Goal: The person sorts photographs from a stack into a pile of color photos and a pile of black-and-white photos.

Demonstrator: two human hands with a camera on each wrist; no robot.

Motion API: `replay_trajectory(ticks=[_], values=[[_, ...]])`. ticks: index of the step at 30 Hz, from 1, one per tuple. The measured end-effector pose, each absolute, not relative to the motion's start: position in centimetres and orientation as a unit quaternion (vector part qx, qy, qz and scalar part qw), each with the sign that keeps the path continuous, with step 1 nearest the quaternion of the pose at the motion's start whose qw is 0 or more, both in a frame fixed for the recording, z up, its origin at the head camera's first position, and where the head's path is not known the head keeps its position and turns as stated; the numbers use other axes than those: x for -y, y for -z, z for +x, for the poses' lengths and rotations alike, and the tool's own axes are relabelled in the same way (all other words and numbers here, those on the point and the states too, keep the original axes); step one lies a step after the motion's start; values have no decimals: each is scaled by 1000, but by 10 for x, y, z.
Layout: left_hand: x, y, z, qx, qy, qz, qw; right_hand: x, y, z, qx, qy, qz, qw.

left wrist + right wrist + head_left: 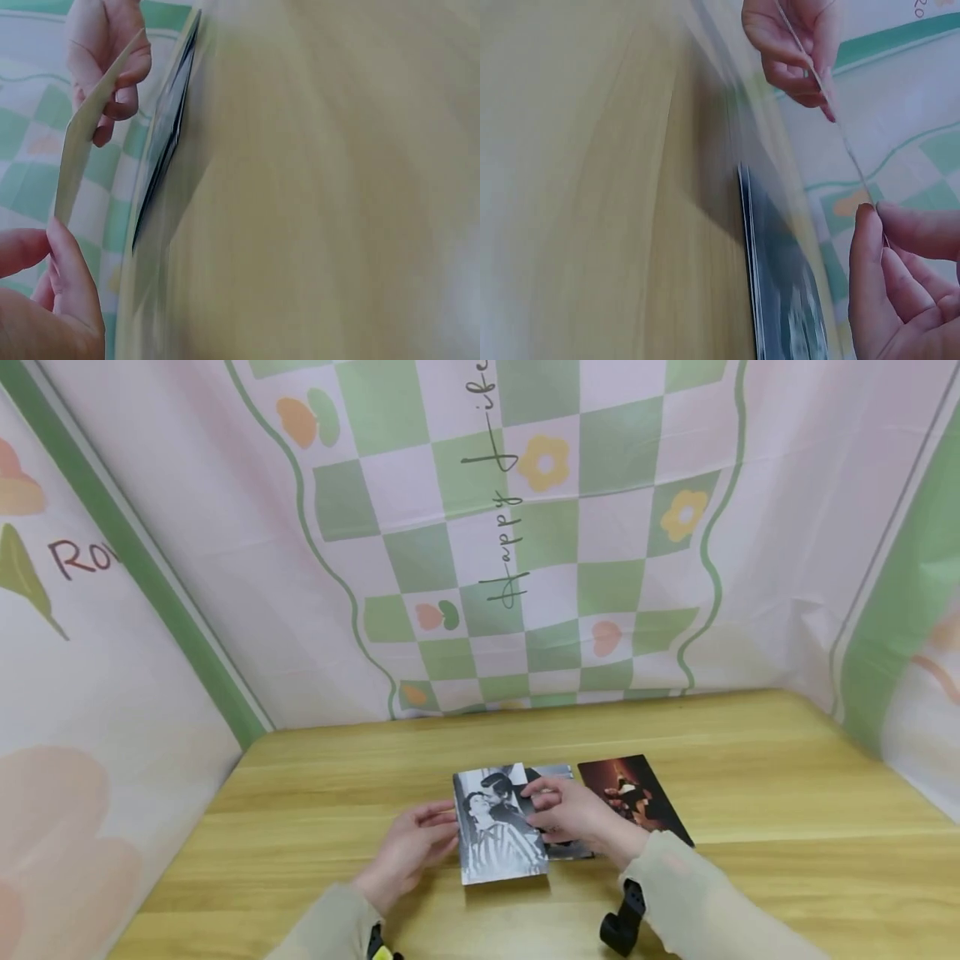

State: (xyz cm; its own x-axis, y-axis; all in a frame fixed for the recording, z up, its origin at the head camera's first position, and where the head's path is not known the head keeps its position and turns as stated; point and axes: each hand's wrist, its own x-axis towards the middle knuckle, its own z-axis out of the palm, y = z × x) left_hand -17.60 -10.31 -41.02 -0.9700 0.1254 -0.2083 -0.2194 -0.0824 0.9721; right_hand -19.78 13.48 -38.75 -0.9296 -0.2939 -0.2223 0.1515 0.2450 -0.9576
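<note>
At the middle of the pale wooden table (pixel 750 760), I hold a black-and-white photo print of a couple (pixel 498 827) between my two hands, lifted clear of the tabletop. My left hand (pixel 408 852) pinches the print's left edge between thumb and fingertips, the other fingers loosely curled. My right hand (pixel 573 814) pinches its right edge the same way, thumb on the picture side and fingers curled behind. The left wrist view shows the print's plain pale back (pixel 94 127) spanning from my left thumb (pixel 75 277) near the lens to my right hand (pixel 105 52) at the far end; the right wrist view shows the print edge-on as a thin line (pixel 832 112) running between my right fingertips (pixel 870 232) and my left hand (pixel 795 45).

Under the raised print a short stack of further black-and-white prints (pixel 558 777) lies flat on the table, partly hidden by my right hand; how many there are I cannot tell. Just beside the stack, towards the right edge of the table, a dark reddish photo print (pixel 645 793) lies flat and slightly askew, its near corner covered by my beige sleeve (pixel 705 902). A pink and green checked cloth with flower motifs (pixel 525 527) hangs behind the table's far edge and along both sides.
</note>
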Motion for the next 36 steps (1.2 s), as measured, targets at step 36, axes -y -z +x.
replay_trajectory(ticks=[36], values=[[45,409,-199,-693,-702,-24,163,-184,392,-200,-830,549,-22,97]])
